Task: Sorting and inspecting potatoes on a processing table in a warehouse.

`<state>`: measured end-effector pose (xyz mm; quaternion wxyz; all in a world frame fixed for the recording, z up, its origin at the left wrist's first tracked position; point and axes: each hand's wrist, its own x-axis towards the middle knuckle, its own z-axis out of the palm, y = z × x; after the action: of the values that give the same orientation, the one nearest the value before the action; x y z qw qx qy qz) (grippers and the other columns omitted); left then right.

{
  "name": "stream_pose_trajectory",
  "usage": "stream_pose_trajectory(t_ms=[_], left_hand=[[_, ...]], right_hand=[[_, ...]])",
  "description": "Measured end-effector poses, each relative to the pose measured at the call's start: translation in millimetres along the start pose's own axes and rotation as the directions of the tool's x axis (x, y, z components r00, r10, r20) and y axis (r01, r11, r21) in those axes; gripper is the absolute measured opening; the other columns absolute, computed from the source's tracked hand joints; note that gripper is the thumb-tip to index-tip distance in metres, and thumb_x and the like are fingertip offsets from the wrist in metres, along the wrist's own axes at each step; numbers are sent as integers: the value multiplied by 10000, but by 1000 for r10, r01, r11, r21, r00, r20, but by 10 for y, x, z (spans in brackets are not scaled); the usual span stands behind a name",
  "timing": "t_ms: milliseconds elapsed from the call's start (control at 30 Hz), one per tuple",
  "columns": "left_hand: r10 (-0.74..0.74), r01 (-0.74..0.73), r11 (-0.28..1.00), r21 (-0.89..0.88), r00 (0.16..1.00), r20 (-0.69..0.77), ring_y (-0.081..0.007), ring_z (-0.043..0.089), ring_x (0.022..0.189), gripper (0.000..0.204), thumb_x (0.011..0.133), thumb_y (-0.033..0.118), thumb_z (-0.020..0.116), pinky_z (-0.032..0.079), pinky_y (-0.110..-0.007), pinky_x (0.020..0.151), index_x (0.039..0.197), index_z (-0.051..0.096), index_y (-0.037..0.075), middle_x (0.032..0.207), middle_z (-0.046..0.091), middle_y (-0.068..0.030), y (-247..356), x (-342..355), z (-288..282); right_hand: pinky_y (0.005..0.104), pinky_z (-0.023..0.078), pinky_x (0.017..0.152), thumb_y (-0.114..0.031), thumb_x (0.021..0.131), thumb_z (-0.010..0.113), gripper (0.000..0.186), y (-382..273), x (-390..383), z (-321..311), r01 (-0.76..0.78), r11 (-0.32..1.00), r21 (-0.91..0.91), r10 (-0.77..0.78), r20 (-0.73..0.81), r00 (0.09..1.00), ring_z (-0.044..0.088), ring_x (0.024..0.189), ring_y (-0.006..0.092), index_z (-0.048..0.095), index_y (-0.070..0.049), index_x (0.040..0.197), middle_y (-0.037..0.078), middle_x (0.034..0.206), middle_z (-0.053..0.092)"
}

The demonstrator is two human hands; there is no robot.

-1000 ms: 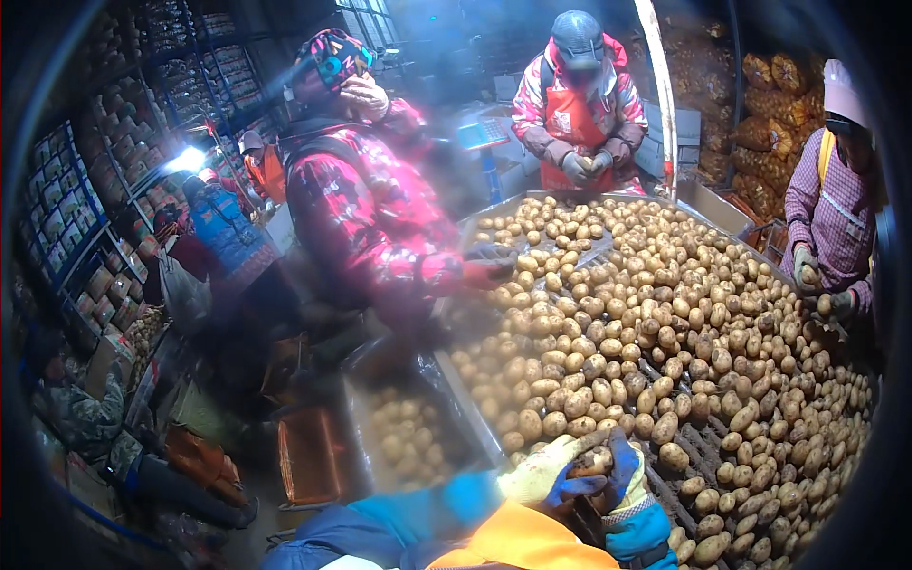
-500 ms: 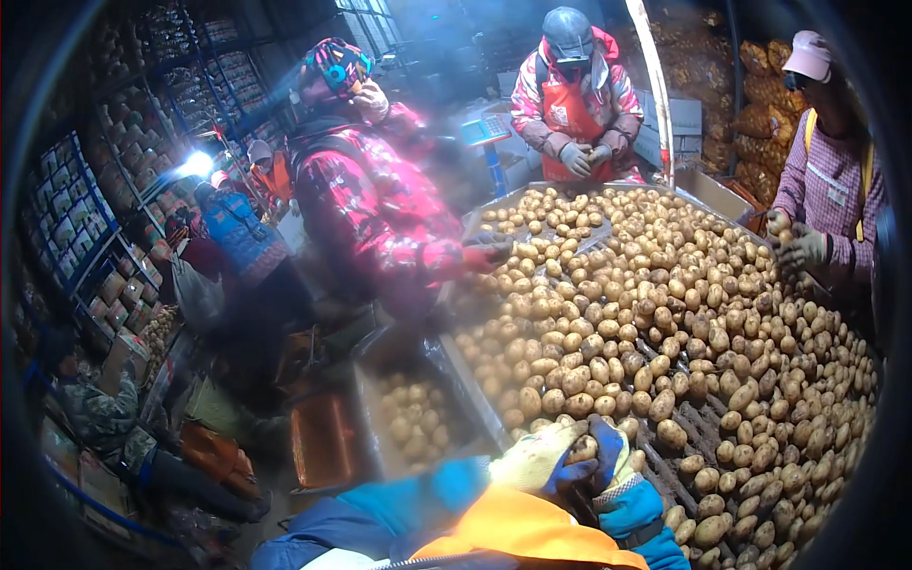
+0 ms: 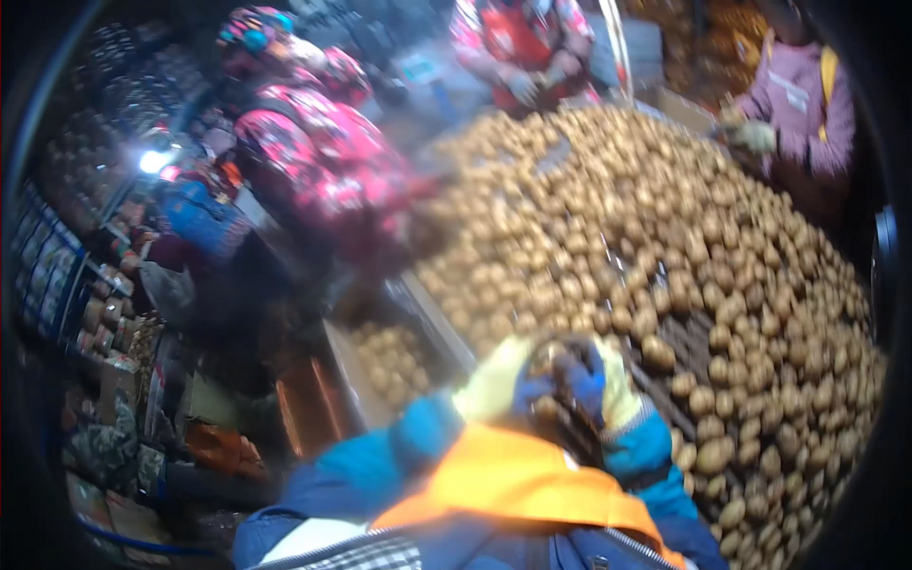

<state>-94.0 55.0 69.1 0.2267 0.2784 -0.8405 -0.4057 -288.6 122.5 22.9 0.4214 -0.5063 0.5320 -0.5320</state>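
Just in front of my chest, my two gloved hands meet at the near edge of a wide heap of potatoes (image 3: 655, 218). My left hand (image 3: 496, 377), in a pale yellow glove, is closed and turned inward. My right hand (image 3: 591, 382), in a dark, blue and yellow glove, curls in against it. Between them a brownish potato (image 3: 551, 361) shows, partly covered by the fingers. Motion blur smears both hands, so exact finger positions are hard to make out.
A lined box (image 3: 388, 366) of potatoes stands left of the heap, beside an orange crate (image 3: 312, 404). Dark slats (image 3: 692, 347) show through the potatoes. Co-workers stand around: one in pink (image 3: 313, 161), one in a red apron (image 3: 518, 47), one in purple (image 3: 798, 100).
The view has tipped and blurred, so the heap and people sit higher and further left. My hands stay together and appear closer to my chest. The pink-clad co-worker's outstretched arm appears lower.
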Motion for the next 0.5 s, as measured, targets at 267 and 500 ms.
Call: stream_pose_trajectory(t_ms=[267,500], left_hand=[[-348,341,611,-715,926,144,-250,646,1145,499,1033,217,582,537,-384,974,1504,520,63,1310,641,-141,39,27,-49],[-252,327,528,-784,942,223,-268,580,1272,553,1019,105,590,541,-397,1049,1548,440,42,1466,518,-155,-267,100,-106]], right_hand=[[318,558,803,-244,1027,648,335,-28,115,-52,664,611,-431,-722,41,691,681,968,158,642,-28,1283,116,1059,698],[301,527,767,-243,1019,663,377,-331,-10,118,-178,936,304,194,-21,981,633,911,120,652,10,1297,83,1075,684]])
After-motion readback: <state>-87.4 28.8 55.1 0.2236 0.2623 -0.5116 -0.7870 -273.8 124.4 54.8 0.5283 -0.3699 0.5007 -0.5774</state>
